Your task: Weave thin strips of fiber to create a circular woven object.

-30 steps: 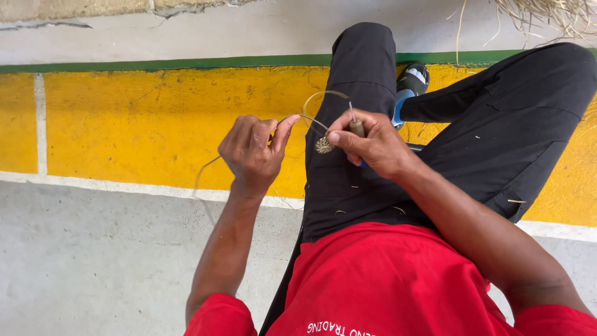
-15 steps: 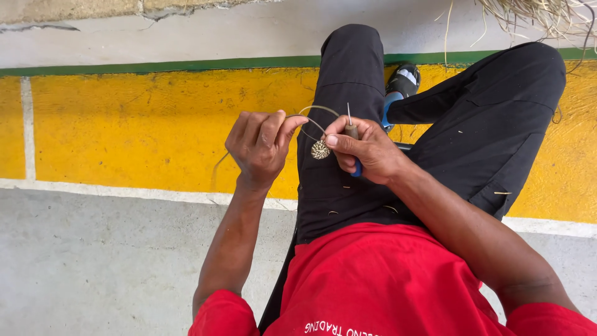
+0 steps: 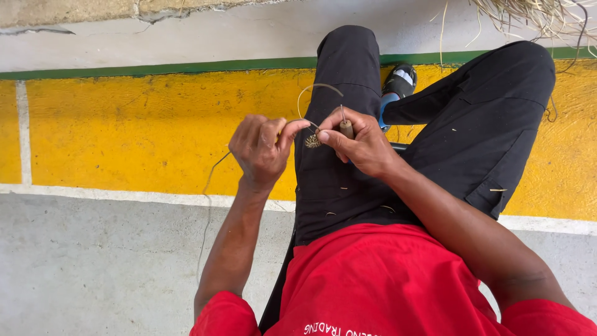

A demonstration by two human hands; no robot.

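A small coiled disc of woven fibre point(image 3: 312, 141) sits between my two hands, just above my black trouser leg point(image 3: 339, 81). My left hand point(image 3: 261, 149) pinches its left edge and grips a long thin straw strand point(image 3: 208, 205) that trails down to the floor. My right hand point(image 3: 360, 143) pinches the disc's right edge and also holds a short wooden-handled awl point(image 3: 345, 126) with a thin metal point standing up. A loop of strand point(image 3: 314, 93) arcs above the hands.
I sit with legs over a yellow painted floor band point(image 3: 124, 130) edged by a green line point(image 3: 155, 67) and a white line point(image 3: 93, 195). Grey concrete point(image 3: 93, 267) lies nearer. A pile of dry straw point(image 3: 535, 15) lies top right, and a blue-and-black sandal point(image 3: 398, 84) is on my foot.
Both hands have come closer together around the small disc. The loop of strand has shrunk and now rises above the hands.
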